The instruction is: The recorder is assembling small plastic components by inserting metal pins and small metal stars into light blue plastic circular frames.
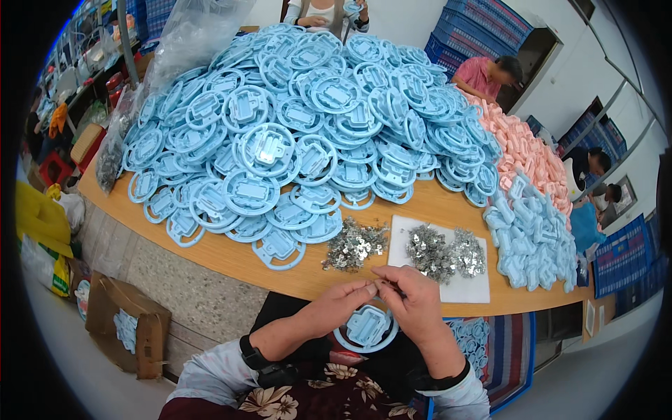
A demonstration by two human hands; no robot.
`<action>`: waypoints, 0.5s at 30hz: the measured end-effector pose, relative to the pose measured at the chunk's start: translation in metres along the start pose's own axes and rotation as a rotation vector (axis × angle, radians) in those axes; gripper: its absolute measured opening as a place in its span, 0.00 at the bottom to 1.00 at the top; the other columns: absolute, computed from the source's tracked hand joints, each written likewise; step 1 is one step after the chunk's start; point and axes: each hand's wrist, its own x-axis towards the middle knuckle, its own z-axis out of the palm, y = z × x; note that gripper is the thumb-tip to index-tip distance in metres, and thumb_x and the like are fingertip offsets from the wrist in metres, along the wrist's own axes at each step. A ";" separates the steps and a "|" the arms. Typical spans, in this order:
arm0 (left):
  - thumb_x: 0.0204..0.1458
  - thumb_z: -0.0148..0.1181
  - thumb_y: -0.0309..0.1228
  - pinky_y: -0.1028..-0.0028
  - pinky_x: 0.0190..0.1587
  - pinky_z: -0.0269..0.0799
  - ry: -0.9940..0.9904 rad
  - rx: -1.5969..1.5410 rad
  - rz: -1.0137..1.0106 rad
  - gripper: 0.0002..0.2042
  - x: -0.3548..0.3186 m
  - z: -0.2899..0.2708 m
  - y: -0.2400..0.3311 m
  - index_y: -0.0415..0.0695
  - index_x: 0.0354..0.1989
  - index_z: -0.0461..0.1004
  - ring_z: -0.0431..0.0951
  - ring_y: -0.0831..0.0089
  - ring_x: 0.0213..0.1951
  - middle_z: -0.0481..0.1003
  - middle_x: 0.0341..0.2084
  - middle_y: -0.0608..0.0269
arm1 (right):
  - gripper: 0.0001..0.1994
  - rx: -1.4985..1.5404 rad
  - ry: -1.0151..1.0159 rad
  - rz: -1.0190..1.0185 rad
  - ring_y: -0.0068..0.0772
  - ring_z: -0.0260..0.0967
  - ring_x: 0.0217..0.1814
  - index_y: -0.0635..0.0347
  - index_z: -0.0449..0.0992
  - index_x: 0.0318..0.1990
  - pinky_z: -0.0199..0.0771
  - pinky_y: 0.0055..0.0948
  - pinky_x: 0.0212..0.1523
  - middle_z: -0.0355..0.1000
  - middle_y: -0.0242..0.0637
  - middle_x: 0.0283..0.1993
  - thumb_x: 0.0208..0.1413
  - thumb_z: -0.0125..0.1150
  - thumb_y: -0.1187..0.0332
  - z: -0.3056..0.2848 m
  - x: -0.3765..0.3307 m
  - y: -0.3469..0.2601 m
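My left hand (343, 299) and my right hand (411, 299) meet fingertip to fingertip at the table's near edge. Both are closed in a pinch, and whatever lies between the fingers is too small or hidden to make out. Just below them, over my lap, is a light blue plastic steering-wheel-shaped part (368, 327), its upper rim partly behind my fingers. Beyond my hands lies a pile of small silvery metal clips (355, 245). A white sheet (463, 292) bears two more heaps of small metal pieces (428, 253), close to my right hand.
A large heap of blue wheel-shaped parts (301, 115) covers much of the wooden table (287, 274). At right lie blue parts (535, 241) and pink parts (521, 143). A striped container (514, 357) stands below, a cardboard box (143, 329) at left. Other people (490, 73) sit beyond.
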 end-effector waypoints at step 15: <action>0.67 0.51 0.41 0.81 0.46 0.70 -0.117 0.099 -0.013 0.17 0.010 -0.007 0.001 0.40 0.49 0.78 0.74 0.84 0.42 0.78 0.40 0.68 | 0.06 0.244 -0.045 0.151 0.30 0.75 0.31 0.62 0.80 0.38 0.73 0.29 0.30 0.78 0.37 0.35 0.52 0.67 0.77 -0.013 -0.019 0.016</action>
